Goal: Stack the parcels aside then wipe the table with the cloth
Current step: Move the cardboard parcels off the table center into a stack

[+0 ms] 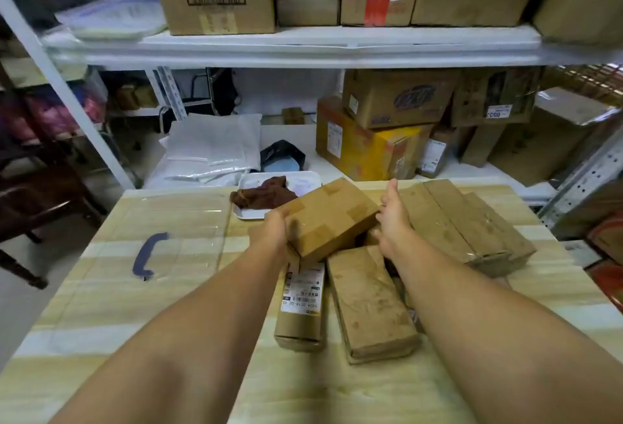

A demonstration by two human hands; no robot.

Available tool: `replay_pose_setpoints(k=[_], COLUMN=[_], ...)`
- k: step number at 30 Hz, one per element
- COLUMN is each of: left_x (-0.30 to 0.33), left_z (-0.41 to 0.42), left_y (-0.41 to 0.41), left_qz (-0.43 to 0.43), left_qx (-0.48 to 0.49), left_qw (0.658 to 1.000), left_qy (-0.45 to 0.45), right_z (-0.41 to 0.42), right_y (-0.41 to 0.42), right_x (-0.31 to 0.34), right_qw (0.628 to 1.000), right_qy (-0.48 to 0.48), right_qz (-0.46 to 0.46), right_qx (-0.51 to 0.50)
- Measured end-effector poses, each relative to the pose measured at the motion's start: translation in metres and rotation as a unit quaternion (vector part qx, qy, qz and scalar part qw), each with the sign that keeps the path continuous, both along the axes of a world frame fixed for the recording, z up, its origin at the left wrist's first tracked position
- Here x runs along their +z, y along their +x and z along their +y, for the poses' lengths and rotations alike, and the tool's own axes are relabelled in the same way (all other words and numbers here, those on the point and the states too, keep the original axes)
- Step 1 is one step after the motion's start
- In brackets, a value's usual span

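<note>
At frame centre above the desk [135, 288], a taped cardboard parcel [328, 218], judged stiff, light and slick on its tape, is gripped at its near-left corner by the left hand [274, 231], while the right hand [392, 218] is held open just beside its right end.

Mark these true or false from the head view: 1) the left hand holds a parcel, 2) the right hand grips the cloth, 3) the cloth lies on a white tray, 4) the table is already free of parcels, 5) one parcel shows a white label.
1) True: the left hand has its grip on the raised parcel.
2) False: the right hand is open beside that parcel, holding nothing.
3) True: the brown cloth lies on the white tray.
4) False: several parcels lie on the table.
5) True: the labelled parcel.
</note>
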State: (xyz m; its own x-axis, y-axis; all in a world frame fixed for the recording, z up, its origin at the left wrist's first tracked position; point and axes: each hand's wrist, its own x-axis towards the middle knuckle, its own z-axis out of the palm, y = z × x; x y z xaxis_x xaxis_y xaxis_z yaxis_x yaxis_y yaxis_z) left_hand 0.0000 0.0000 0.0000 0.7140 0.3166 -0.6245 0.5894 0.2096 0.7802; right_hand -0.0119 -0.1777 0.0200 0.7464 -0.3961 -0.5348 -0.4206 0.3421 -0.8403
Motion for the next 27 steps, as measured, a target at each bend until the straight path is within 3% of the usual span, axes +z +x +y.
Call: replay_pose_setpoints(k=[5,9,12,16,27], left_x=[-0.022,-0.024,-0.029,-0.035,-0.017], left_z=[0.004,0.000,-0.002,-0.002,0.007], left_y=[0.015,0.018,0.019,0.027,0.045], left_qz=[0.008,0.019,0.030,-0.013,-0.093], left_qx=[0.051,0.059,0.047,0.046,0.027], left_qw=[0.999,0.998,0.998,0.999,0.993], left_qy=[0.018,0.012,-0.014,0.020,0.065], right_z=[-0.010,-0.017,-0.018,-0.017,-0.007], right_y=[0.016,0.022,0.022,0.016,0.043], right_x=[-0.007,-0.017,-0.010,0.003,-0.012], right_qw=[0.999,0.997,0.993,0.988,0.994], right_qy=[0.028,-0.046,-0.080,-0.121,-0.064], right_qz=[0.014,-0.002,0.043,0.043,0.051], right_qx=[0.036,0.060,0.068,0.085,0.072])
